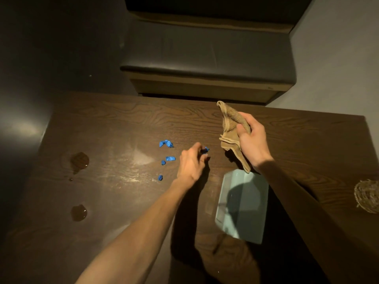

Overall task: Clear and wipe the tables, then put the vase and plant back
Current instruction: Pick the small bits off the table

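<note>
On the dark wooden table (pixel 114 124), my left hand (pixel 191 163) pinches a small blue scrap (pixel 205 150) between its fingertips. Several more blue scraps lie just to its left: a larger crumpled one (pixel 166 143), a flat one (pixel 170 158) and a small one (pixel 160 177). My right hand (pixel 251 138) is held above the table, shut on a tan cloth (pixel 230 128) that hangs down in folds. Two brown liquid spills (pixel 79 160) (pixel 78 212) sit near the table's left edge.
A pale blue-grey bin (pixel 242 206) stands below the table's near side under my right forearm. A woven straw object (pixel 367 195) lies at the right edge of the table. A dark padded bench (pixel 207 52) stands beyond the far edge.
</note>
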`<state>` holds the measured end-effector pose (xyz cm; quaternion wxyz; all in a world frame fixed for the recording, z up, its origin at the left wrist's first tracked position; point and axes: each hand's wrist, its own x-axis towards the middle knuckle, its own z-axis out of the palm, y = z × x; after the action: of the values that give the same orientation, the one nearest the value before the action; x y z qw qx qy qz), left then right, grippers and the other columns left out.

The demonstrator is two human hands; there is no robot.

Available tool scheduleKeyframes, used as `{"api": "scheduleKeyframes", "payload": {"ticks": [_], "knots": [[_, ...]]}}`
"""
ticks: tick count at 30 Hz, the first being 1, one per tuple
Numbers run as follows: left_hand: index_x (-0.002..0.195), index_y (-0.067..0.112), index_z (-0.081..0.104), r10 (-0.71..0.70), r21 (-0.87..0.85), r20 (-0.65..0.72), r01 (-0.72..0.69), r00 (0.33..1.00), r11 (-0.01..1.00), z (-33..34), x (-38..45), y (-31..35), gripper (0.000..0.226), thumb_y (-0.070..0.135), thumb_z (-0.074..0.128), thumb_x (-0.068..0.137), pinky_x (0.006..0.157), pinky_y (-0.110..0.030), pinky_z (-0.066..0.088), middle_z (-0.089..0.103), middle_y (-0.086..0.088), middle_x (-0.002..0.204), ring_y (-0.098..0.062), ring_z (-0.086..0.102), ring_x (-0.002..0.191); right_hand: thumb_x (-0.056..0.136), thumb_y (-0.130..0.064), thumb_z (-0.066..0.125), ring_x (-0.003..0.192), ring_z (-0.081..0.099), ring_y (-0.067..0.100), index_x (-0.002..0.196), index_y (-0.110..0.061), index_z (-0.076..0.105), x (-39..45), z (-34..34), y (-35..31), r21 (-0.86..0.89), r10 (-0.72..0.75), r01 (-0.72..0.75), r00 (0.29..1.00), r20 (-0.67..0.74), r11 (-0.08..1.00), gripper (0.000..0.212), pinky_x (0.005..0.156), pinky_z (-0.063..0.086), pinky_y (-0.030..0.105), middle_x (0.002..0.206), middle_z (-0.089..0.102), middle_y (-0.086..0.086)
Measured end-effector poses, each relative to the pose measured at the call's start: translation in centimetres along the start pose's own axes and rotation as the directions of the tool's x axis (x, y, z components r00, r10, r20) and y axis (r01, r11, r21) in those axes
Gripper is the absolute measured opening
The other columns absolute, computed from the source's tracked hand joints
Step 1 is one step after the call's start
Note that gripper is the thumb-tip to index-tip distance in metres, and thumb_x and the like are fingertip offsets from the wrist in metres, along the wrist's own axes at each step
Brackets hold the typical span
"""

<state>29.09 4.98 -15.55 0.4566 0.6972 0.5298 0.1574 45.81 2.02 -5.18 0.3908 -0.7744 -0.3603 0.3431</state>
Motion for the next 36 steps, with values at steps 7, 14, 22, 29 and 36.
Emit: {"api": "scheduleKeyframes", "payload": {"ticks": [7, 14, 22, 29, 36], "knots": [[0.102, 0.006, 0.065, -0.113, 0.332, 0.045, 0.092, 0.993, 0.939, 1.9, 4.5, 0.1, 0.018, 0.015, 0.07, 0.086, 0.083, -0.04, 0.058, 0.065, -0.012, 0.104, -0.026, 0.065, 0.094, 0.102, -0.005, 0.048, 0.109, 0.063, 0.011, 0.137, -0.021, 0.058, 1.7, 0.9, 2.4, -0.029, 0.013, -0.014, 1.0, -0.02, 0.999, 0.041, 0.079, 0.043, 0.009, 0.122, 0.066, -0.001], [0.093, -0.007, 0.066, -0.476, -0.701, 0.203, 0.466, 0.856, 0.54, -4.8, 0.6, 0.0, 0.008, -0.002, 0.059, 0.094, 0.058, -0.02, 0.059, 0.069, -0.014, 0.077, -0.012, 0.07, 0.057, 0.101, -0.004, 0.047, 0.106, 0.063, 0.011, 0.137, -0.022, 0.059, 2.1, 2.6, 2.3, -0.063, -0.002, 0.005, 0.999, 0.048, 0.998, 0.041, 0.075, 0.042, 0.002, 0.12, 0.066, -0.001], [0.094, -0.013, 0.069, -0.525, -0.757, 0.062, 0.383, 0.849, 0.53, -10.3, -2.9, -4.0, 0.012, -0.009, 0.069, 0.084, 0.067, -0.022, 0.061, 0.075, -0.015, 0.077, -0.018, 0.075, 0.071, 0.104, -0.012, 0.042, 0.113, 0.05, 0.002, 0.143, -0.021, 0.049, 2.1, 9.2, 0.6, -0.188, -0.258, 0.266, 0.964, 0.065, 0.945, 0.041, 0.084, 0.029, -0.005, 0.135, 0.055, -0.003], [0.071, 0.007, 0.051, -0.494, -0.659, 0.03, 0.389, 0.869, 0.644, -11.9, -1.6, -6.1, 0.02, -0.009, 0.053, 0.084, 0.051, -0.027, 0.048, 0.061, -0.018, 0.064, -0.021, 0.056, 0.052, 0.102, -0.01, 0.046, 0.122, 0.054, 0.012, 0.141, -0.021, 0.054, 3.2, 11.4, 1.3, -0.151, -0.162, 0.166, 0.986, 0.037, 0.975, 0.041, 0.099, 0.035, 0.01, 0.136, 0.059, 0.0], [0.07, 0.002, 0.058, -0.49, -0.739, 0.177, 0.444, 0.854, 0.507, -12.5, 0.9, -5.7, 0.025, -0.005, 0.036, 0.081, 0.05, -0.024, 0.031, 0.055, -0.01, 0.066, -0.016, 0.043, 0.056, 0.103, -0.009, 0.047, 0.12, 0.057, 0.016, 0.141, -0.018, 0.055, 3.2, 11.9, 2.2, -0.153, -0.072, 0.077, 0.997, 0.038, 0.985, 0.04, 0.094, 0.034, 0.014, 0.134, 0.063, 0.004]]}}
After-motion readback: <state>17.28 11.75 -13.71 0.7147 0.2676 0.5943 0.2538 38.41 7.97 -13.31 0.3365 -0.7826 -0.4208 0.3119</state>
